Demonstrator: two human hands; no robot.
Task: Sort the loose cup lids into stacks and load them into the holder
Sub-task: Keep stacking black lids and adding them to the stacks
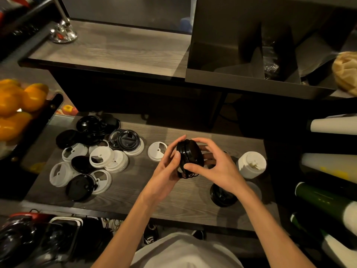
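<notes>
My left hand (167, 165) and my right hand (216, 167) both hold a small stack of glossy black plastic cup lids (190, 158), raised above the worktop and tilted on edge. The fingers of my left hand curl round the stack's left side with the thumb pressed on its rim. My right hand arches over the stack from the right, thumb on the lower front edge and fingertips on the top.

Just left of my hands a single white plastic lid (157, 151) lies flat on the grey wood-grain worktop (173, 200). Farther left is the loose heap of mixed black and white cup lids (92, 155), overlapping one another, some face up and some face down. To the right of my right hand stands an upright stack of white lids (251, 164), and nearer to me, partly under my right wrist, sits a short pile of black lids (222, 196).

Above the worktop, on the raised shelf, stands the dark compartmented holder (251, 82); its leftmost bay shows only bare walls, and a middle bay holds something dark I cannot make out. A basket of oranges (13, 105) sits at the far left edge. At the far right, stacked paper cups (332, 125) lie on their sides.
</notes>
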